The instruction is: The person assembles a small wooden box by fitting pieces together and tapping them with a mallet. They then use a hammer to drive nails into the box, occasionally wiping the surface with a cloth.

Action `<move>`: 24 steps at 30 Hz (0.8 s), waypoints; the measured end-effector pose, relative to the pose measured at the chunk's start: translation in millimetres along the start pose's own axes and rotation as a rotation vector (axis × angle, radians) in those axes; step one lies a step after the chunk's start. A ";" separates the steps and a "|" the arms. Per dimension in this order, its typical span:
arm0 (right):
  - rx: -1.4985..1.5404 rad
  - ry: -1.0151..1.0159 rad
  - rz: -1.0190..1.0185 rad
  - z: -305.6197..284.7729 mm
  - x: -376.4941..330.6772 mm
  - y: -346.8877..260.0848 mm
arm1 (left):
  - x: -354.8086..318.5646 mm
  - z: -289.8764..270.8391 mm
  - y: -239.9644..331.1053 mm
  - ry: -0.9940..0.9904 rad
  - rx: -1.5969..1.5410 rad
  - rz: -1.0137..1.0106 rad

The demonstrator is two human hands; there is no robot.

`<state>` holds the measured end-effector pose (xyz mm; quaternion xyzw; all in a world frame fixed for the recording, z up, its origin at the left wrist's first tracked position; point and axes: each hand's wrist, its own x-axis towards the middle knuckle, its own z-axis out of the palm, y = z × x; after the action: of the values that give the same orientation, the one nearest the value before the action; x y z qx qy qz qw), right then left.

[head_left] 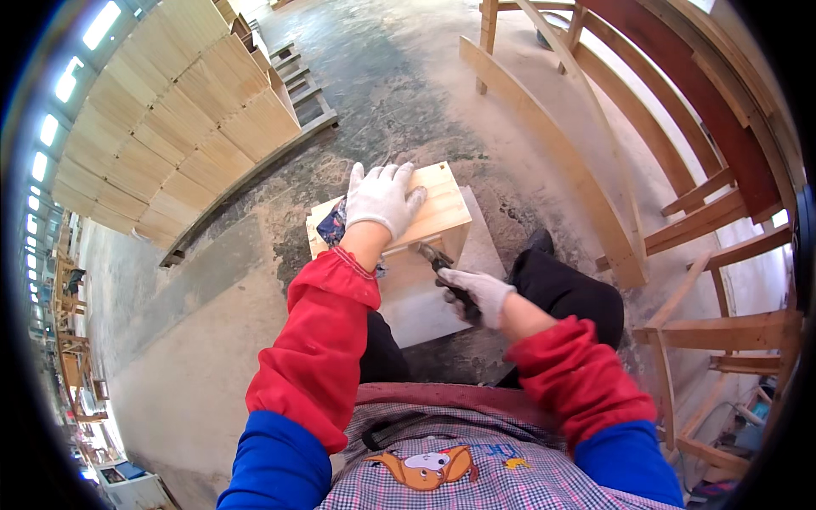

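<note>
A pale wooden box (pixel 435 191) stands in front of me between my knees. My left hand (pixel 382 200), in a white work glove, lies flat on its top with the fingers stretched out. A dark patterned cloth (pixel 333 224) shows at the box's left, beside that hand. In my right hand (pixel 483 294), also gloved, are pliers (pixel 435 257) with dark handles. The metal jaws are at the near upper edge of the box; whether they grip anything there is too small to tell.
Under the box is a light grey board (pixel 484 242) on the stained concrete floor (pixel 212 314). Stacked wooden boxes (pixel 183 110) rest on a pallet (pixel 319 119) at the far left. A wooden frame with long rails (pixel 552 153) stands on the right.
</note>
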<state>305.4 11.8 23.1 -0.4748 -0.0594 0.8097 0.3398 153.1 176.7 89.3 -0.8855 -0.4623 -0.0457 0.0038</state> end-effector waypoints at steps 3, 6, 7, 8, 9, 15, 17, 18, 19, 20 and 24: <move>0.420 0.108 0.014 6.2 50.7 5.4 | 2.7 4.4 1.5 0.014 -0.011 0.005; 0.512 0.095 -0.087 6.5 77.8 -9.0 | 0.6 5.8 1.0 0.031 0.016 0.001; 0.514 0.058 -0.130 6.3 83.8 -15.3 | -0.1 5.8 1.3 0.035 0.027 -0.003; 0.362 -0.065 -0.146 -0.6 83.7 -21.8 | -0.3 5.4 0.1 0.049 0.016 -0.009; 0.354 -0.056 -0.169 -2.8 87.5 -20.8 | -0.2 5.3 0.2 0.046 0.014 -0.009; 0.457 0.085 -0.137 -4.0 92.0 -17.7 | 3.3 6.7 2.9 0.053 0.005 -0.007; 0.442 0.222 -0.079 5.8 84.1 -8.5 | 3.0 6.8 -0.3 0.051 -0.003 -0.009; 0.424 0.180 -0.088 5.0 79.2 -4.2 | 3.8 6.8 -0.7 0.055 -0.003 -0.009; 0.406 0.138 -0.097 3.6 73.8 0.6 | 3.9 7.0 -0.7 0.059 -0.006 -0.007; 0.389 0.096 -0.106 2.1 68.9 2.8 | 3.8 7.3 -0.7 0.062 -0.009 -0.004; 0.185 0.020 -0.086 7.8 36.3 -8.0 | 3.1 5.2 0.2 0.077 -0.025 -0.002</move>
<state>291.4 41.6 4.3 -0.4464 -0.0015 0.7916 0.4172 155.5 179.3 84.4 -0.8826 -0.4621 -0.0855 0.0103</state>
